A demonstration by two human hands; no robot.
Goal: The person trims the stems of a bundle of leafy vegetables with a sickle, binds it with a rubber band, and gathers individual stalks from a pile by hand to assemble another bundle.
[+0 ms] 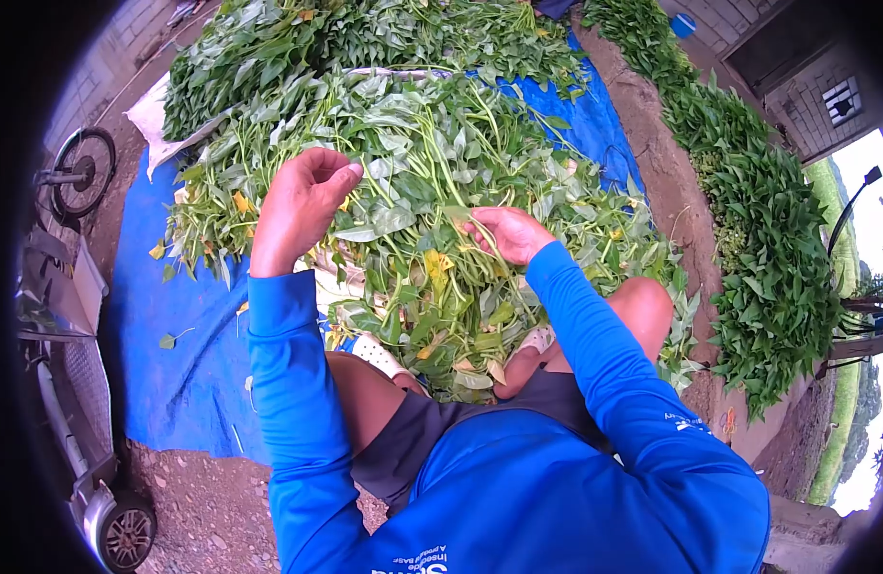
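Note:
My left hand [312, 199] is raised above the left part of a large heap of leafy green stems [393, 143]. Its fingers are curled in with the thumb against them, and whatever they may hold is too small to make out. To the right, my right hand [508, 232] pinches a green stem [489, 239] low over the middle of the heap. Long stems lie crossed beneath it, with a yellow leaf [438, 263] nearby. The two hands are apart.
A blue tarp [183, 354] lies under the heap. My knees and pale clogs [376, 354] are at the near edge. On the left are a wheel [82, 172] and a vehicle [125, 526]; another row of greens [757, 239] runs along the right.

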